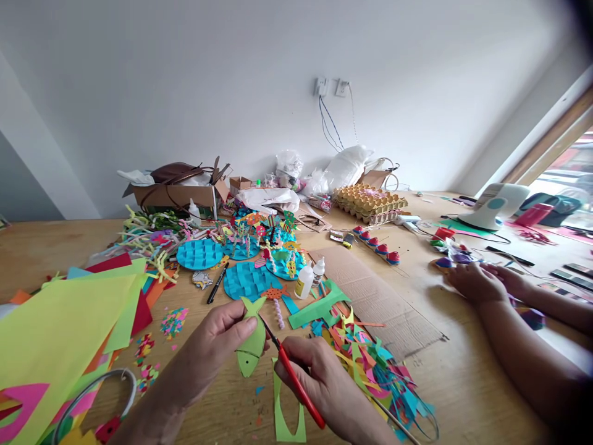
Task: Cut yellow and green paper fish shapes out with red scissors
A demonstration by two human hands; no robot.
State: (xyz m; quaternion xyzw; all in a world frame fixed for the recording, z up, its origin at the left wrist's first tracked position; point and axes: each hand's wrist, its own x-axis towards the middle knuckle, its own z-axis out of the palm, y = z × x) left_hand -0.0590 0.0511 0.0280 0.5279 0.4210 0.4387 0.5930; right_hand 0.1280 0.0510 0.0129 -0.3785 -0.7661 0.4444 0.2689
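Between the thumb and fingers of my left hand (225,337) is a green paper fish (251,349), tail up, with a drawn eye and a curved line near its head. My right hand (319,380) grips red-handled scissors (299,383), their blades pointing up and left at the fish's right edge. Beneath my right hand lies a green paper offcut (280,426) with a rounded hole. Past my hands stand two white glue bottles (304,281), close to blue paper discs (241,284) bearing small paper sea creatures. A black marker (217,284) rests left of the discs.
Coloured paper sheets (78,315) pile up at left, and paper scraps (370,364) heap at right beside flat cardboard (370,296). Egg trays (370,201) and a cardboard box (173,196) sit at the back. Another person's hands (482,284) are at right, by painted egg-carton pieces.
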